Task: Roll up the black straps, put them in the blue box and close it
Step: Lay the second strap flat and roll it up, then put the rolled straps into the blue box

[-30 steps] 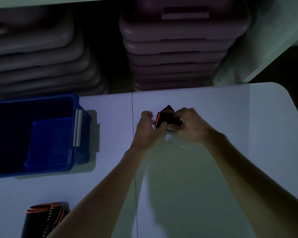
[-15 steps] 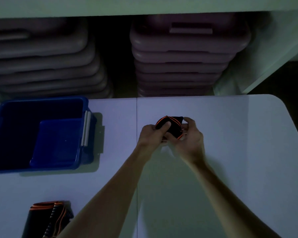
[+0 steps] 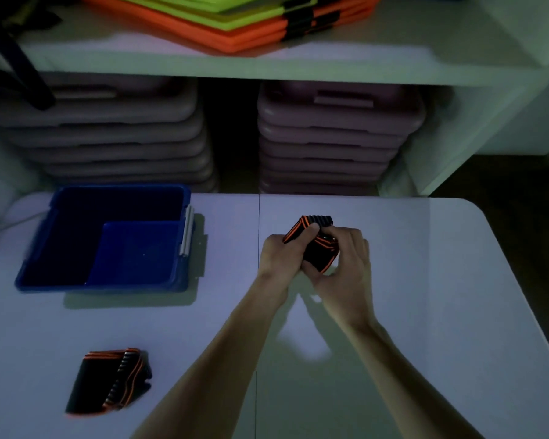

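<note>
Dim white tabletop (image 3: 425,280), both hands, left hand (image 3: 279,258) and right hand (image 3: 346,264), closed round the strap (image 3: 314,236) mid-table, box (image 3: 108,280) open at left; person should probably keep turns tight so the roll doesn't spring loose.

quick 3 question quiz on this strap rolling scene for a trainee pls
1. True or false: the blue box already holds a rolled strap.
2. Which hands grip the strap being rolled? A) left only B) right only C) both
3. Where does the other strap lie?

Key:
1. False; no strap shows inside it.
2. C; the left hand and right hand both clasp it.
3. On the table, near its front left, in front of the box, untouched.
</note>
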A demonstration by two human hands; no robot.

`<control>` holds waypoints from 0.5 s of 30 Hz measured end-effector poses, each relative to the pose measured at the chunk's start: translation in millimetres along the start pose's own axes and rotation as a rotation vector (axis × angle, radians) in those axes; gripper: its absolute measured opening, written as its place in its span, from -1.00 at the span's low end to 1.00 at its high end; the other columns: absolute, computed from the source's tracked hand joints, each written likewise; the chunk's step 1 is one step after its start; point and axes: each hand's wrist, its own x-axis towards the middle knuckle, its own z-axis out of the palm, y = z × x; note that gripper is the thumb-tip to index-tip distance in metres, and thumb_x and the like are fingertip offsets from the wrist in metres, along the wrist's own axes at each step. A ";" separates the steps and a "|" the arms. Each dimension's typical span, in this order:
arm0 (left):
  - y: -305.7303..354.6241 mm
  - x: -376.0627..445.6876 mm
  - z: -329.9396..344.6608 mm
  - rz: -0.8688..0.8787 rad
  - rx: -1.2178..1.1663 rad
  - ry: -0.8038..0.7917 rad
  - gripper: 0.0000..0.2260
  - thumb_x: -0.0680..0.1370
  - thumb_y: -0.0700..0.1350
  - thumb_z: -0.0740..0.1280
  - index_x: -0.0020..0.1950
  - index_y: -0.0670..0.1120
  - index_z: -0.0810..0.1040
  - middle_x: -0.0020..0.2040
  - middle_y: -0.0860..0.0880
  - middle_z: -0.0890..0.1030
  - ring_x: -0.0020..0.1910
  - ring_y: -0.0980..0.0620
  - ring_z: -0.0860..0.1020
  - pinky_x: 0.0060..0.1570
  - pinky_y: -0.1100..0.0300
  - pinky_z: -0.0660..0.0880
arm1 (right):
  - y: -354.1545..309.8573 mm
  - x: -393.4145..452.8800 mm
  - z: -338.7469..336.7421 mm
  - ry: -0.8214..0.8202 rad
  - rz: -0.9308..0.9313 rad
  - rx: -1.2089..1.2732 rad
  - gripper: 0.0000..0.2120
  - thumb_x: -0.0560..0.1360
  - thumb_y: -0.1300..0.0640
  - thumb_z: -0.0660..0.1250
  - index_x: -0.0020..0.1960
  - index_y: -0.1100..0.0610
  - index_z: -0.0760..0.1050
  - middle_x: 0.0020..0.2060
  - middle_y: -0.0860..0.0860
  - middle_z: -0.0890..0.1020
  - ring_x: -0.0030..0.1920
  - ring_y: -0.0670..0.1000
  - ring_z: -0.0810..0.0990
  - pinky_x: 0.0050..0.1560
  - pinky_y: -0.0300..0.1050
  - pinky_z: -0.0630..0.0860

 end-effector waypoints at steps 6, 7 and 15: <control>12.9 -28.7 -35.2 0.077 0.005 0.116 -0.65 0.34 0.07 0.55 -0.05 -0.16 0.64 -0.11 -0.16 0.74 -0.10 -0.13 0.72 -0.01 -0.06 0.66 | -28.4 -6.9 -11.8 -0.136 0.056 0.292 -0.39 0.36 0.10 0.55 0.32 0.04 0.36 0.06 -0.06 0.56 0.08 -0.10 0.58 0.14 -0.25 0.51; 14.5 -33.9 -43.4 0.097 0.005 0.124 -0.62 0.33 0.05 0.56 0.00 -0.16 0.63 -0.09 -0.16 0.73 -0.09 -0.11 0.72 -0.02 -0.03 0.67 | -33.7 -7.1 -12.8 -0.143 0.066 0.353 -0.47 0.40 0.13 0.52 0.30 0.06 0.40 0.04 -0.04 0.58 0.05 -0.09 0.60 0.13 -0.20 0.55; 25.7 -72.0 -126.6 0.159 -0.095 0.216 -0.60 0.33 -0.11 0.61 0.10 -0.19 0.64 -0.05 -0.16 0.73 -0.11 -0.09 0.73 -0.04 0.02 0.67 | -97.6 -9.3 18.8 -0.276 0.044 0.395 -0.73 0.41 0.17 0.50 0.07 0.04 0.54 -0.13 -0.03 0.66 -0.21 -0.15 0.65 -0.16 -0.33 0.56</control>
